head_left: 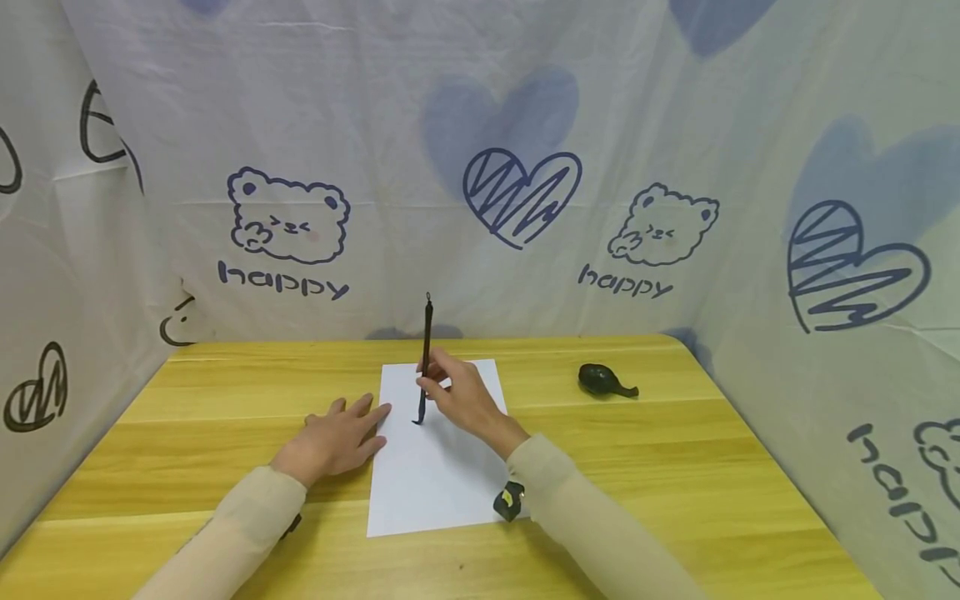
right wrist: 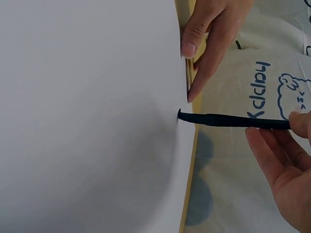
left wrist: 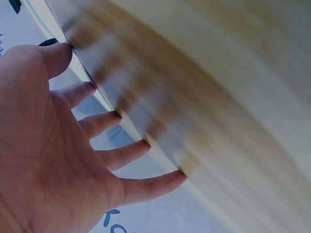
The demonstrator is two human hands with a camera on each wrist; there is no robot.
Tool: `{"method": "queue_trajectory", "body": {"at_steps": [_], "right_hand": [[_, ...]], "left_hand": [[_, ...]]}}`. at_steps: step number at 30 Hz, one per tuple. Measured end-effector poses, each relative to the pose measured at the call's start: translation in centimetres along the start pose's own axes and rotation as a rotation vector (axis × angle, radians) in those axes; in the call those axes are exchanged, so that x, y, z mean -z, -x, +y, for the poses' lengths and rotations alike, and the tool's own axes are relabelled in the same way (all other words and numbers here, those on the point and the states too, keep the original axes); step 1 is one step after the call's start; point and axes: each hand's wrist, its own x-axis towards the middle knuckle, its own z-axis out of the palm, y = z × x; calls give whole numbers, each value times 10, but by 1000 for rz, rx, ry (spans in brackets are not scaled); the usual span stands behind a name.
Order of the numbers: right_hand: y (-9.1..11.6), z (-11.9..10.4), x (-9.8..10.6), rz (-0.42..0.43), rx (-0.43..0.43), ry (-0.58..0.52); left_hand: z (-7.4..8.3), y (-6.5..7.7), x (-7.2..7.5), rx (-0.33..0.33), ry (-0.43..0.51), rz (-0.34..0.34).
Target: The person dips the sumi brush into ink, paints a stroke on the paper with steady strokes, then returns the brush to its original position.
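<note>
A dark writing brush [head_left: 426, 350] stands nearly upright over a white sheet of paper [head_left: 442, 483], its bent tip touching the upper part of the sheet. My right hand [head_left: 461, 396] pinches the brush between thumb and fingers partway up the handle. In the right wrist view the brush [right wrist: 228, 120] shows its dark tip against the paper. My left hand [head_left: 337, 437] rests with spread fingers at the paper's left edge, fingertips on it. The left wrist view shows this hand [left wrist: 73, 145] from the palm side, fingertips on the table surface.
A black, rounded object with a narrow neck [head_left: 600, 380] lies on the wooden table [head_left: 637, 467] to the right. A small black item with a yellow patch [head_left: 510, 500] is at the paper's lower right, beside my right sleeve. Printed white cloth [head_left: 405, 125] surrounds the table at back and sides.
</note>
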Motion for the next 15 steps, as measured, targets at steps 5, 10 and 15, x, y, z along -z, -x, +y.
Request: {"method": "queue_trajectory", "body": {"at_steps": [5, 10, 15], "right_hand": [[0, 1, 0, 6, -3, -12], [0, 2, 0, 15, 5, -10], [0, 3, 0, 19, 2, -16]], "left_hand": [[0, 0, 1, -3, 0, 4], [1, 1, 1, -4, 2, 7], [1, 0, 1, -5, -1, 8]]}}
